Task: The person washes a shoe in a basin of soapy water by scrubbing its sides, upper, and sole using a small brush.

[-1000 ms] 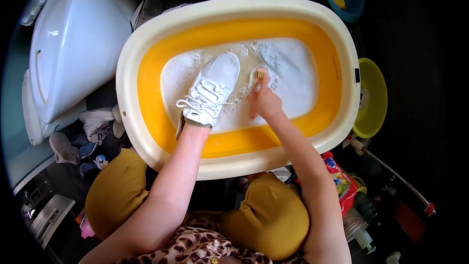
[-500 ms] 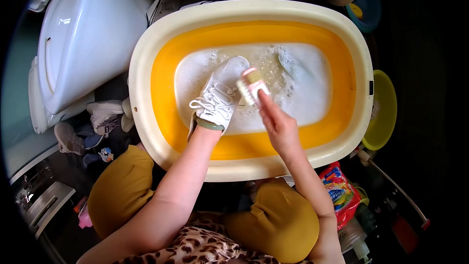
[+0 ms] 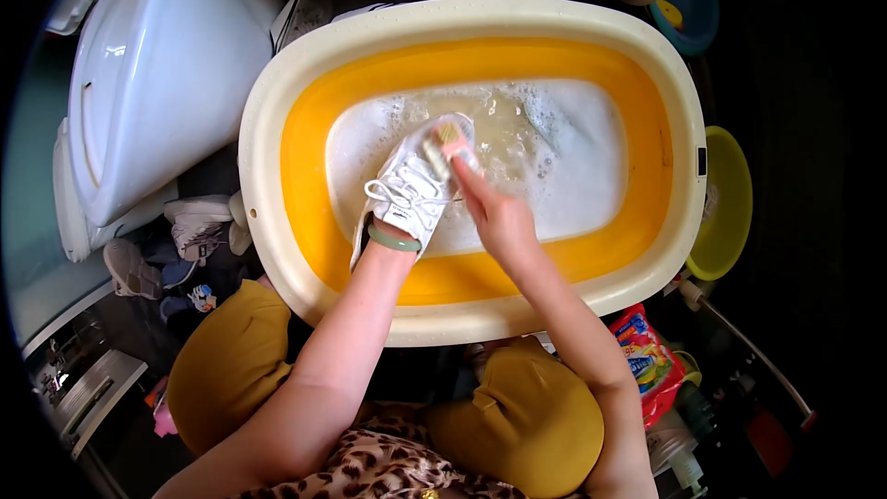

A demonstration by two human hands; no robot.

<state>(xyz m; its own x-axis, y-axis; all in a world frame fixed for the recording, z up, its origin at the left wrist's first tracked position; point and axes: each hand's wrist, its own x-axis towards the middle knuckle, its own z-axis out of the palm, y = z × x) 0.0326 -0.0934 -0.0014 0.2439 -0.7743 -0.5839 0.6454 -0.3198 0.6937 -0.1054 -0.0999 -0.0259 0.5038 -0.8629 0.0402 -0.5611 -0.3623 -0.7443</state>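
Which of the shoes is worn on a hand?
The white laced shoe over the large tub: the left hand is hidden inside it. Other visible shoes are outside the tub.

The left arm (image 3: 356, 342), a green bangle (image 3: 394, 238) at its wrist, runs into a white laced sneaker (image 3: 407, 192); the left hand is hidden inside. The right hand (image 3: 504, 222) grips a brush (image 3: 450, 142) at the sneaker's toe end, blurred, so contact is unclear. Foamy water (image 3: 582, 176) fills the bottom of the cream-rimmed yellow tub (image 3: 480, 13). A lime basin (image 3: 728, 208) sits just right of it.
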